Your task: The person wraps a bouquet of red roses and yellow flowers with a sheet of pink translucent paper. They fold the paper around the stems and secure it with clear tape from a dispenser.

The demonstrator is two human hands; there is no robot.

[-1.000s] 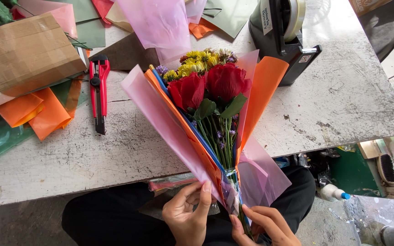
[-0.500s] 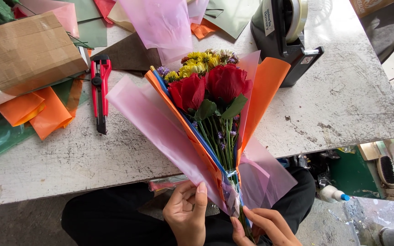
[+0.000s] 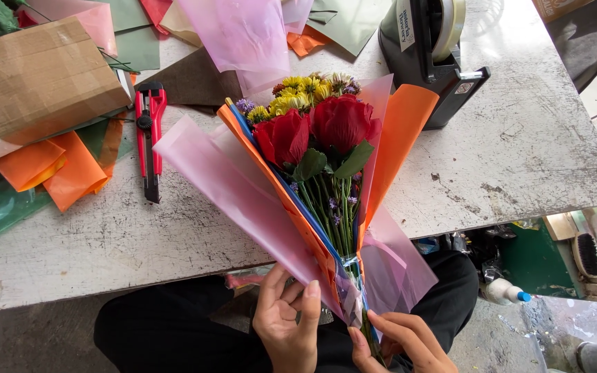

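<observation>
Two hands grip the bouquet (image 3: 316, 159) at its stem end, past the bench's (image 3: 139, 235) near edge: left hand (image 3: 288, 324) closed on pink wrap (image 3: 236, 190), right hand (image 3: 399, 345) pinching the stems, heads resting on the bench.

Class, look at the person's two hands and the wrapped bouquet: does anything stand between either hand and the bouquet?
Nothing visible does. The left hand presses the pink wrapping sheet, and the right hand grips the bouquet at its stem end.

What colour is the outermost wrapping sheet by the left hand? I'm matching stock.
Translucent pale pink outermost wrapping sheet, clearest in the head view.
</observation>
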